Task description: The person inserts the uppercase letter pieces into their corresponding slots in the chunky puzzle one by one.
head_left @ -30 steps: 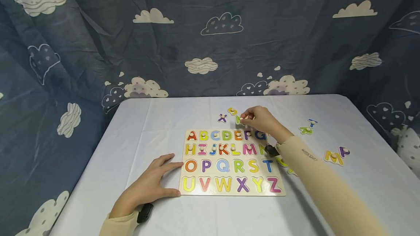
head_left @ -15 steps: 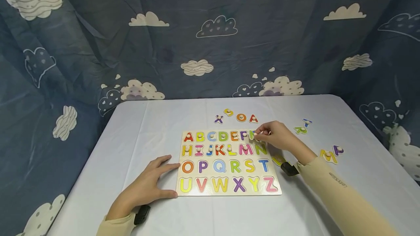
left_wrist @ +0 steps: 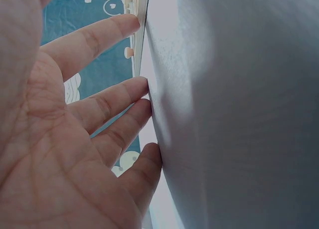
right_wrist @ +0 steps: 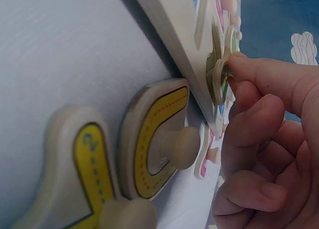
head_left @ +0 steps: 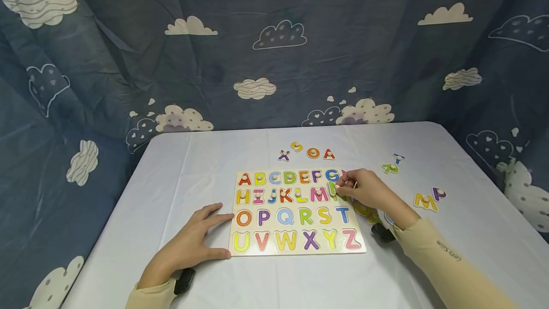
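My right hand [head_left: 369, 190] pinches a green letter N piece [head_left: 332, 189] by its knob at the right end of the alphabet board's second row. In the right wrist view the N piece [right_wrist: 219, 82] is tilted over the board, not lying flat. The alphabet puzzle board [head_left: 274, 228] has knobbed pieces in slots A to M; the O to Z slots show only their printed letters. My left hand [head_left: 193, 242] lies at the board's left edge, fingers spread, with index fingertip and thumb touching the edge. In the left wrist view the left hand's fingers [left_wrist: 104, 104] are extended.
Beyond the board lie loose X [head_left: 284, 155], S [head_left: 296, 146], O [head_left: 313, 153] and A [head_left: 329, 154] pieces. Right of it are T [head_left: 398, 158], R [head_left: 390, 168], W [head_left: 425, 201] and P [head_left: 439, 194]. A yellow U piece [right_wrist: 132, 144] lies beside the board's right edge.
My right hand has carried the N piece from beyond the board's far edge, past the G, to the end of the second row. The left hand keeps its place.
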Available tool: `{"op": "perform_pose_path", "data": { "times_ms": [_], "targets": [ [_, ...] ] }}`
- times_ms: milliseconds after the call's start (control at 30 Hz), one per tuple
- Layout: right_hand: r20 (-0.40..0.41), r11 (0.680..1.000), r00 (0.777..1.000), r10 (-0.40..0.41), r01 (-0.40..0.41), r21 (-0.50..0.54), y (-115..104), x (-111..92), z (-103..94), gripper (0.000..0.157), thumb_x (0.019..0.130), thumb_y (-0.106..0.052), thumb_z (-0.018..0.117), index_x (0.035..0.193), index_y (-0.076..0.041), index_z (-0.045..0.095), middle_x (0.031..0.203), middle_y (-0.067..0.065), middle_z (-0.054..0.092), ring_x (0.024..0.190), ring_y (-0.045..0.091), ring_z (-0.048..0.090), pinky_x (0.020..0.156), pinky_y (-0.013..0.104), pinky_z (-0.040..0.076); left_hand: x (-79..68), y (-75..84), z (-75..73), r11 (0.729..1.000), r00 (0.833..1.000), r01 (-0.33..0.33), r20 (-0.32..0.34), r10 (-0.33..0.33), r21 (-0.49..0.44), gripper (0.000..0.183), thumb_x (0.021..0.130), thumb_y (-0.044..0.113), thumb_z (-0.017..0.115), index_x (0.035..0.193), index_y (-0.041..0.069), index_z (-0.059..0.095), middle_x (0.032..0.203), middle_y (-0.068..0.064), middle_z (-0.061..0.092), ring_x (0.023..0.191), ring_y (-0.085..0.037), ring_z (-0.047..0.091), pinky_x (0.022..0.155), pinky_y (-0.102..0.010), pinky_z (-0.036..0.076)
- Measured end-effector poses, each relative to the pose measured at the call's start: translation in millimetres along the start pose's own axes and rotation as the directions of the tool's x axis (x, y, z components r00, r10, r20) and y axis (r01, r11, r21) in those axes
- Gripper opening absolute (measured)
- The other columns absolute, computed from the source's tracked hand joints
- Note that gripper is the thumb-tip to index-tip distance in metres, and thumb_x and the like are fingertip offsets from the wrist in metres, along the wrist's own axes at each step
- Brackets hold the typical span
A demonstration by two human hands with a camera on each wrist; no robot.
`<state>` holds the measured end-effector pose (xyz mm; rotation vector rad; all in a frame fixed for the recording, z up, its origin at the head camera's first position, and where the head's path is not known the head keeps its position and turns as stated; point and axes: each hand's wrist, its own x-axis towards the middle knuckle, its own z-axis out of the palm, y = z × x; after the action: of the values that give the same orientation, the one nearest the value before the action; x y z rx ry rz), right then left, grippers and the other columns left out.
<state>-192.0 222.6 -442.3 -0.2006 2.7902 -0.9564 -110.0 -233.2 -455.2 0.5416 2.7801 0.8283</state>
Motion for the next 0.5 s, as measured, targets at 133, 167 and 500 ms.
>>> {"op": "perform_pose_path", "data": {
  "times_ms": [133, 167, 500],
  "targets": [
    [-0.016, 1.0, 1.0, -0.013, 0.012, -0.028, -0.2, -3.3, 0.9, 0.012, 0.099, -0.02, 0.077, 0.099, -0.009, 0.074, 0.081, 0.002, 0.055, 0.074, 0.017, 0.05, 0.054, 0.023, 0.036, 0.0, 0.0, -0.4, 1.0, 1.0, -0.003, 0.001, 0.003, 0.0, 0.085, 0.074, 0.049, 0.097, 0.149, 0.025, 0.065, 0.168, -0.016, 0.043, 0.155, -0.044, 0.039, 0.12, -0.067, 0.041],
    [-0.018, 0.999, 1.0, -0.016, 0.015, -0.032, -0.5, -4.2, 1.1, 0.012, 0.099, -0.02, 0.077, 0.099, -0.009, 0.074, 0.081, 0.002, 0.055, 0.074, 0.017, 0.05, 0.054, 0.023, 0.036, -0.1, 0.1, -0.6, 1.0, 1.0, -0.003, 0.0, 0.003, 0.0, 0.085, 0.074, 0.049, 0.097, 0.149, 0.025, 0.065, 0.168, -0.016, 0.043, 0.155, -0.045, 0.039, 0.12, -0.067, 0.041],
    [-0.026, 0.999, 0.999, -0.029, 0.028, -0.042, -0.9, -10.6, 3.0, 0.011, 0.098, -0.019, 0.079, 0.097, -0.01, 0.074, 0.079, 0.001, 0.054, 0.074, 0.017, 0.05, 0.057, 0.023, 0.035, -0.3, 2.9, -1.6, 1.0, 1.0, 0.0, 0.004, 0.0, -0.001, 0.085, 0.073, 0.048, 0.097, 0.149, 0.025, 0.065, 0.167, -0.016, 0.043, 0.155, -0.044, 0.039, 0.12, -0.067, 0.041]
  ]
}}
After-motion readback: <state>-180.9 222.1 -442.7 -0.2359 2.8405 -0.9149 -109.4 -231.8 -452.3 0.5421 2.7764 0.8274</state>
